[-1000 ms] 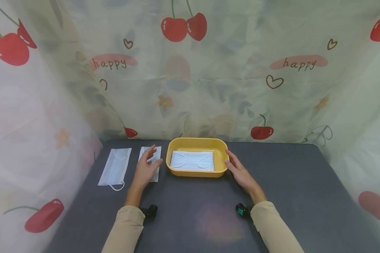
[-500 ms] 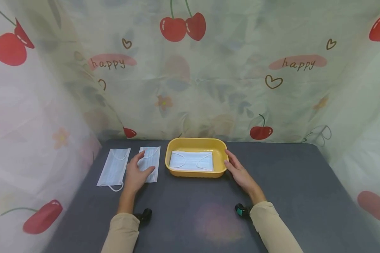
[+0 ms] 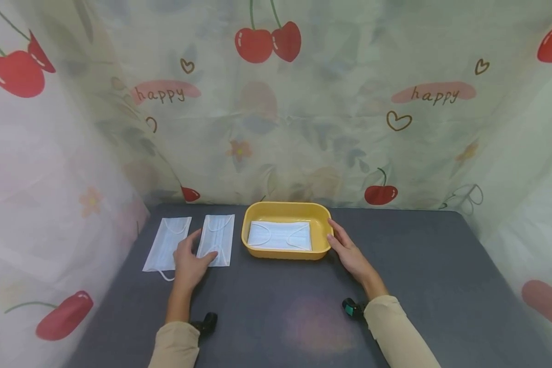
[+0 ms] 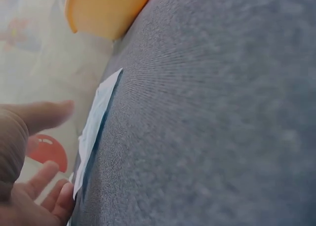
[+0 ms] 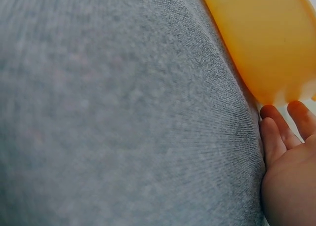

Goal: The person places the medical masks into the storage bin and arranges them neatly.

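Observation:
A yellow tray (image 3: 323,221) stands at the back middle of the grey table, with a white face mask (image 3: 279,235) lying flat inside. Two more white masks lie left of it: a far-left mask (image 3: 166,244) and a nearer mask (image 3: 217,239). My left hand (image 3: 189,260) lies flat with relaxed fingers at the near ends of these two masks, its thumb on the nearer mask's front edge. My right hand (image 3: 347,249) rests open on the table, fingertips against the tray's right side (image 5: 269,43). In the left wrist view the nearer mask (image 4: 97,121) is seen edge-on beside my fingers (image 4: 44,115).
The grey table (image 3: 423,266) is enclosed by a cherry-print curtain (image 3: 276,112) at the back and both sides. A small black camera is strapped under each wrist (image 3: 205,323), (image 3: 352,307).
My left hand has drawn back toward me and to the left, from on top of the nearer mask to its front edge. The right hand and tray have stayed put.

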A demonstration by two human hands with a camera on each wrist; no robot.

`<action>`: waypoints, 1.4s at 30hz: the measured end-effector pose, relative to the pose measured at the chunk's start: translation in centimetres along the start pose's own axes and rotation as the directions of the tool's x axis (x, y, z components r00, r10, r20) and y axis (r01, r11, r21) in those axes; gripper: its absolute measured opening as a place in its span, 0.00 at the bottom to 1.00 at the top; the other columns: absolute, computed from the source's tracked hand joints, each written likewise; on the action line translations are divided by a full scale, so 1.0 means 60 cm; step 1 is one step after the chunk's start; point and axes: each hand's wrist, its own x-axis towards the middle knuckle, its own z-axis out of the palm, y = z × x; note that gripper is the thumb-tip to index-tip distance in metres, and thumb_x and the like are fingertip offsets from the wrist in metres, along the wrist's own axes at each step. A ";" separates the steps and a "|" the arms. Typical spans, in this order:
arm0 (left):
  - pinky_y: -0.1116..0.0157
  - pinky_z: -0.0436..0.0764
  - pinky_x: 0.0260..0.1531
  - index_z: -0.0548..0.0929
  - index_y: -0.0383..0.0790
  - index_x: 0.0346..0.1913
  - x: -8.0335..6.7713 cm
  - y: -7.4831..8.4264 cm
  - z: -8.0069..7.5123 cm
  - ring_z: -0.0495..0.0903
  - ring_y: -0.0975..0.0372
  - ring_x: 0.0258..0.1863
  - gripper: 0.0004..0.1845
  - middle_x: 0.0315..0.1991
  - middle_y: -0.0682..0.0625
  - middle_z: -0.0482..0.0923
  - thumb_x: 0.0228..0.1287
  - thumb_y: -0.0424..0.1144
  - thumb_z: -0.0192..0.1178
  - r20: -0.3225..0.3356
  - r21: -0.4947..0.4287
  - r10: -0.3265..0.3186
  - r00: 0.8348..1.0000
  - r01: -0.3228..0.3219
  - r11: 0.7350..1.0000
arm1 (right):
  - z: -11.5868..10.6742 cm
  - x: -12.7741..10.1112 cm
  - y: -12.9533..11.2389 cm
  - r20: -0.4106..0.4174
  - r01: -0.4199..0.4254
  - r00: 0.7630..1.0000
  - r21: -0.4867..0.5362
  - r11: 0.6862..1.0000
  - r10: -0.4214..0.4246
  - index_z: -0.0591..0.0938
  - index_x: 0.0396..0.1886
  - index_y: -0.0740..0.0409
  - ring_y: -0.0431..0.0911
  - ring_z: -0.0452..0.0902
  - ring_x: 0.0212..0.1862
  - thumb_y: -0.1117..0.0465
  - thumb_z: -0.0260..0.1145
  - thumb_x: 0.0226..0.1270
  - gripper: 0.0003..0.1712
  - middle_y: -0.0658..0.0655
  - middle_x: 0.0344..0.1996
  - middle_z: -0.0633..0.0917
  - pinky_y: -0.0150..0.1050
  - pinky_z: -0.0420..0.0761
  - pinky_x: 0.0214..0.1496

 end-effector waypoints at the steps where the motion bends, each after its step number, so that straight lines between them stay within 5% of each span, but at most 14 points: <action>1: 0.41 0.61 0.70 0.68 0.37 0.74 -0.002 0.001 -0.001 0.65 0.40 0.68 0.42 0.69 0.32 0.68 0.55 0.37 0.74 -0.007 0.002 -0.002 1.000 0.002 1.000 | 0.000 0.000 0.000 0.000 -0.003 1.000 -0.001 1.000 0.003 0.51 0.83 0.36 0.54 0.39 0.85 0.47 0.50 0.83 0.35 0.52 0.84 0.47 0.60 0.46 0.84; 15: 0.42 0.75 0.61 0.67 0.35 0.74 -0.015 0.015 0.001 0.74 0.37 0.59 0.44 0.65 0.29 0.67 0.52 0.34 0.74 -0.008 0.072 -0.107 0.994 0.107 0.992 | 0.001 0.004 0.006 -0.013 -0.019 1.000 -0.021 1.000 0.018 0.52 0.83 0.34 0.53 0.40 0.85 0.45 0.50 0.82 0.35 0.52 0.84 0.47 0.60 0.46 0.84; 23: 0.44 0.75 0.59 0.69 0.34 0.73 -0.012 0.015 0.005 0.76 0.40 0.55 0.44 0.64 0.29 0.72 0.50 0.29 0.74 -0.019 0.064 -0.105 0.994 0.106 0.992 | 0.000 0.005 0.008 -0.014 -0.021 1.000 -0.028 0.999 0.021 0.51 0.83 0.36 0.56 0.40 0.85 0.45 0.50 0.82 0.35 0.53 0.85 0.47 0.61 0.46 0.83; 31: 0.44 0.78 0.55 0.57 0.36 0.79 -0.014 0.012 0.004 0.82 0.40 0.52 0.48 0.55 0.28 0.81 0.57 0.32 0.70 -0.022 0.017 -0.168 0.986 0.168 0.986 | 0.002 0.006 0.004 -0.015 -0.028 1.000 -0.025 0.999 0.028 0.51 0.83 0.34 0.54 0.39 0.85 0.43 0.50 0.81 0.36 0.51 0.85 0.47 0.60 0.45 0.84; 38: 0.55 0.79 0.41 0.76 0.32 0.66 -0.015 0.008 0.000 0.84 0.45 0.42 0.28 0.47 0.31 0.85 0.64 0.37 0.63 -0.107 -0.027 -0.134 0.985 0.132 0.991 | 0.001 0.006 0.006 -0.018 -0.026 1.000 -0.022 0.999 0.025 0.51 0.83 0.35 0.54 0.40 0.85 0.44 0.51 0.81 0.36 0.52 0.84 0.48 0.60 0.46 0.84; 42: 0.56 0.77 0.41 0.82 0.30 0.58 -0.015 0.013 -0.005 0.82 0.46 0.43 0.20 0.49 0.32 0.85 0.68 0.38 0.58 -0.129 -0.042 -0.122 0.984 0.118 0.992 | 0.000 0.007 0.009 -0.010 -0.032 0.999 -0.024 0.999 0.032 0.51 0.83 0.34 0.54 0.39 0.85 0.43 0.50 0.81 0.36 0.51 0.85 0.47 0.62 0.46 0.84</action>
